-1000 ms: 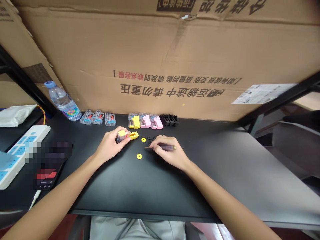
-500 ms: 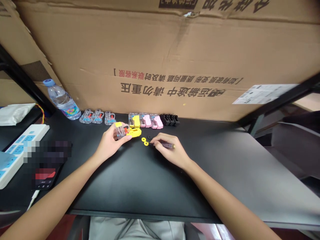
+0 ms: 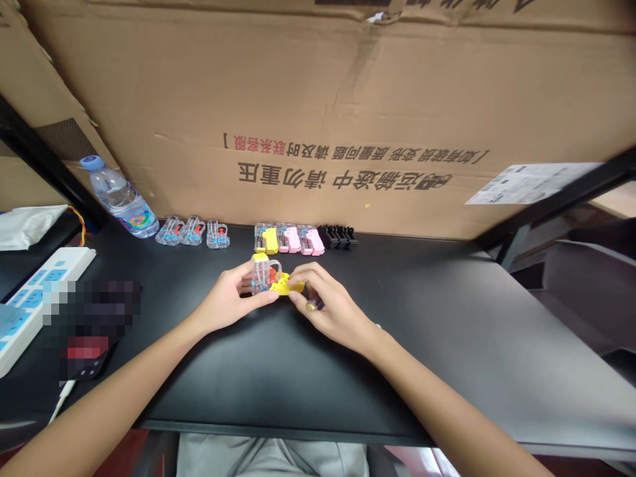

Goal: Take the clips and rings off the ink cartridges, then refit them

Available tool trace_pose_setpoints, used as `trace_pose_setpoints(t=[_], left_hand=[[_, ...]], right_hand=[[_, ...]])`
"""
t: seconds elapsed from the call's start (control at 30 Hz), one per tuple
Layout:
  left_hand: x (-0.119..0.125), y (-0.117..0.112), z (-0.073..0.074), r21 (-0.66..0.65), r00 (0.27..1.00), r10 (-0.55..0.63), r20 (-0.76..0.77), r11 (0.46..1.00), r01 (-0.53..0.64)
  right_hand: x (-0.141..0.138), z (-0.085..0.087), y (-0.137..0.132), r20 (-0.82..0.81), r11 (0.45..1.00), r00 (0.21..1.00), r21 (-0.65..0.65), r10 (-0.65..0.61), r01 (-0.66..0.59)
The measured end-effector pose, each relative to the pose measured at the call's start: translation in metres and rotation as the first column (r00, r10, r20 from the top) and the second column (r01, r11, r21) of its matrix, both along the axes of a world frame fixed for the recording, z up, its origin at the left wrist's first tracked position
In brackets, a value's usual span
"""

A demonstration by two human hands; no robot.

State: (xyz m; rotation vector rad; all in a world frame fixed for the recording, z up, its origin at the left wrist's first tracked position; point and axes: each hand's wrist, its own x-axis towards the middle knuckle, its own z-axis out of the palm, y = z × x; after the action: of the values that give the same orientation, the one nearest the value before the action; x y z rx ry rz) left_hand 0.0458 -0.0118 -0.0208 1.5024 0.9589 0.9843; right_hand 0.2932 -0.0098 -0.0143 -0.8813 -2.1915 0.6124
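The bench [image 3: 477,344] stretches wide rightward, cardboard [image 3: 308,86] walling its back edge. Left hand [image 3: 231,298] grips the clear-and-yellow gadget [image 3: 261,277] mid-bench; right hand [image 3: 328,308], clutching a dark tool [image 3: 314,305], has closed in on its yellow part [image 3: 279,290]! Behind: three clear gadgets [image 3: 192,232], two pink-trimmed ones [image 3: 312,242], one yellow-trimmed one [image 3: 270,242].

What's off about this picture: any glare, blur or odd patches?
In the head view, a pale sheen washes the right of the table; in the same head view, blocky pixels hide most of the phone; also in the head view, the yellow part between the left hand and right hand is too small for fine detail.
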Motion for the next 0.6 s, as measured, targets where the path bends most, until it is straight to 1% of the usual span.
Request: trace_pose_setpoints(t=[0.13, 0.2, 0.27, 0.33, 0.43, 0.5, 0.6], left_hand=[[-0.002, -0.002, 0.002, 0.057, 0.999, -0.042, -0.021, 0.997, 0.043], [-0.002, -0.003, 0.002, 0.088, 0.998, -0.038, -0.047, 0.995, 0.042], [-0.001, -0.003, 0.001, 0.133, 0.998, -0.002, -0.066, 0.991, 0.011], [0.0, -0.004, 0.0, 0.185, 0.996, 0.069, -0.056, 0.981, -0.057], [0.004, -0.005, -0.001, 0.232, 0.988, 0.156, -0.007, 0.961, -0.15], [0.005, -0.005, 0.0, 0.241, 0.985, 0.174, 0.014, 0.955, -0.172], [0.006, -0.004, 0.001, 0.241, 0.984, 0.175, 0.025, 0.954, -0.176]], right_hand=[[-0.002, -0.005, 0.002, -0.039, 0.999, 0.999, -0.019, -0.028, 0.027], [-0.002, -0.006, 0.003, -0.065, 1.0, 0.998, -0.022, -0.004, 0.002], [-0.003, -0.006, 0.005, -0.082, 0.998, 0.995, -0.041, 0.051, -0.054], [-0.005, -0.006, 0.005, -0.107, 0.994, 0.991, -0.062, 0.085, -0.092], [-0.009, -0.006, 0.003, -0.165, 0.994, 0.983, -0.06, 0.084, -0.095], [-0.011, -0.006, 0.002, -0.194, 0.995, 0.978, -0.046, 0.075, -0.086], [-0.01, -0.004, 0.001, -0.187, 0.996, 0.98, -0.046, 0.062, -0.072]])
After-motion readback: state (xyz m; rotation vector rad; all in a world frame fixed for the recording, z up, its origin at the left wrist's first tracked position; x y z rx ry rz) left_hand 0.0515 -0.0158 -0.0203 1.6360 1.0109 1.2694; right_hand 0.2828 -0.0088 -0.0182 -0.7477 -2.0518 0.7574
